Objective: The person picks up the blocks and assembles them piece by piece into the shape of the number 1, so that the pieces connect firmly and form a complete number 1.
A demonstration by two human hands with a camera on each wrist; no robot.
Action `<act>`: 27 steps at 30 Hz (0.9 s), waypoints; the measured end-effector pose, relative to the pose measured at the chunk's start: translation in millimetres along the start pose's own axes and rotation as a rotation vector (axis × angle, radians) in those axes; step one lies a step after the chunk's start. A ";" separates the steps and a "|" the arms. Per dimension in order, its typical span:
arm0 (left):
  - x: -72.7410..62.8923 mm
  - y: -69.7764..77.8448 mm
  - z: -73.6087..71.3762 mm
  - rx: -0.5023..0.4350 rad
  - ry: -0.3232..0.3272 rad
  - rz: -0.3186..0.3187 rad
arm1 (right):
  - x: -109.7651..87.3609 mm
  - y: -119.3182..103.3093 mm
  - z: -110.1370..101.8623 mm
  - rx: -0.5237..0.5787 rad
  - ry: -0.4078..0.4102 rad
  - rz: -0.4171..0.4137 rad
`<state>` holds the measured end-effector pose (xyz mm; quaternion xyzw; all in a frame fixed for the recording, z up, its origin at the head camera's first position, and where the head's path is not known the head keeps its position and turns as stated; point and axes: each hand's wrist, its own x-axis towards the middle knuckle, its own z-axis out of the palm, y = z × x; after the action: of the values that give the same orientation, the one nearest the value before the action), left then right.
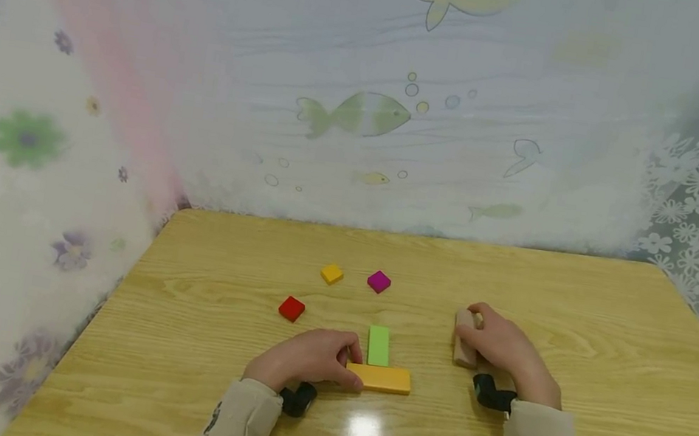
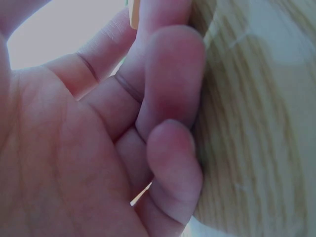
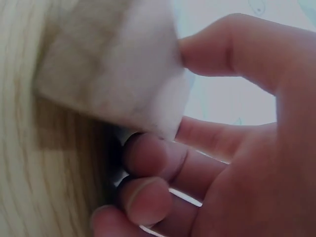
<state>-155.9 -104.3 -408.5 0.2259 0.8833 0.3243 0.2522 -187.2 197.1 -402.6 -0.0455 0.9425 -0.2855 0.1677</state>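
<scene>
Pinching the pale, bare wooden block between thumb and fingers, our right hand has it at the right of the yellow wood-grain table, well apart from the other pieces; we cannot tell whether it rests there or hangs just above. Our left hand grips the left end of the glossy orange rectangular bar, whose far side meets the near end of the flat lime-green rectangular block — together they make a T. We judge the step in hand to be handling the wooden block while steadying the bar. The next move seems to call for a gentle, level right hand, so the T is not knocked askew. Farther off lie a small red tile, a small yellow tile and a small magenta tile — all square.
</scene>
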 end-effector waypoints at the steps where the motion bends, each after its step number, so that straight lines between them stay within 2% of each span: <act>1: 0.1 -0.1 0.1 0.001 0.001 -0.001 | 0.1 0.0 0.4 0.004 0.005 -0.005; 4: 0.1 0.0 0.2 -0.001 0.003 -0.005 | 1.9 -0.2 2.7 0.015 0.016 -0.027; 13: -0.3 1.6 0.3 0.008 0.007 -0.009 | 9.4 -5.2 13.9 0.087 -0.025 -0.075; 27: -0.4 1.2 0.6 0.011 -0.001 0.008 | 11.7 -12.1 19.8 0.085 -0.013 -0.086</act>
<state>-154.9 -103.4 -407.9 0.2309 0.8840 0.3203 0.2504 -191.5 174.6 -414.7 -0.0809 0.9256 -0.3318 0.1631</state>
